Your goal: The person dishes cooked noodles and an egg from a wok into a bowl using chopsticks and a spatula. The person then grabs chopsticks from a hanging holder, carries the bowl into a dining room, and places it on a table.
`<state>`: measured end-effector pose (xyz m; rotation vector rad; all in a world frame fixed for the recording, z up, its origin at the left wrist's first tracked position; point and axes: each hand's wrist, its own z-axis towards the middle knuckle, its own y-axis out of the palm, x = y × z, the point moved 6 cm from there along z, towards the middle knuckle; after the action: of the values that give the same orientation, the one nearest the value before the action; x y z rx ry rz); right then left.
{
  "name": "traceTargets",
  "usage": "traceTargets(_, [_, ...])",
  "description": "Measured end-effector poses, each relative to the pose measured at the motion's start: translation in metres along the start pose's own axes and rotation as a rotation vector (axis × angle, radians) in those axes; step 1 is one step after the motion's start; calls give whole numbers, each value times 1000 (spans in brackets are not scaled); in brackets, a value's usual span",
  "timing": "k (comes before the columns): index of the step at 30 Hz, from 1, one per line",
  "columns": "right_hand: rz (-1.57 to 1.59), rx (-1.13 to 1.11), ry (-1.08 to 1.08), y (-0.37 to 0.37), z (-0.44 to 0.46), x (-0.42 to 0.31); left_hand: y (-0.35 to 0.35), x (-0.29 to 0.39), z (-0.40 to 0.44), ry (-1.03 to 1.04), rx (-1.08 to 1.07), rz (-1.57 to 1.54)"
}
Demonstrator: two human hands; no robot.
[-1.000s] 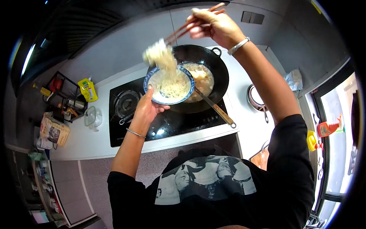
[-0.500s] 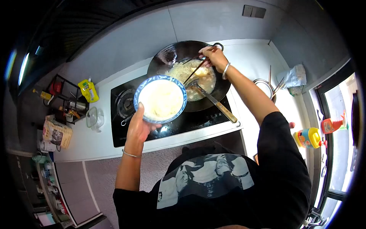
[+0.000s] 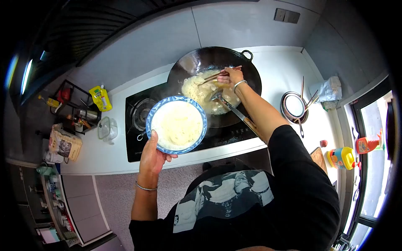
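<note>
My left hand (image 3: 151, 157) grips a blue-rimmed bowl (image 3: 204, 125) from below, thumb over its edge. Pale noodles (image 3: 180, 127) lie in the bowl, which is held in front of the wok (image 3: 180, 69). Over the wok, my right hand (image 3: 233, 76) is closed round dark chopsticks (image 3: 213, 77). Their tips are at a clump of noodles (image 3: 192, 89) in cloudy liquid. A long-handled metal cooking utensil (image 3: 235, 110) rests in the wok, its handle running toward me and partly hidden by my right forearm.
Left of the wok is a bare burner (image 3: 142, 112). A clear container (image 3: 107, 129) and yellow pouch (image 3: 100, 98) stand farther left. On the right counter are a small pan (image 3: 287, 111), a yellow bottle (image 3: 341, 158) and a red spray bottle (image 3: 368, 145).
My right hand has lowered, and the chopsticks now lie flatter, over the noodle clump at the wok's left. The bowl has dropped slightly toward me. The view has shifted a little.
</note>
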<state>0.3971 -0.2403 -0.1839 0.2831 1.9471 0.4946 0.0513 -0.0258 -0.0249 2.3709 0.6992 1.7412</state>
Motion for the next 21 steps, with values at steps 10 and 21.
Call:
traceTargets(10, [246, -80, 32, 30, -9, 3, 3, -3, 3, -8, 17, -30])
traceTargets(21, [371, -160, -46, 44, -28, -35, 9, -7, 14, -36, 8, -62])
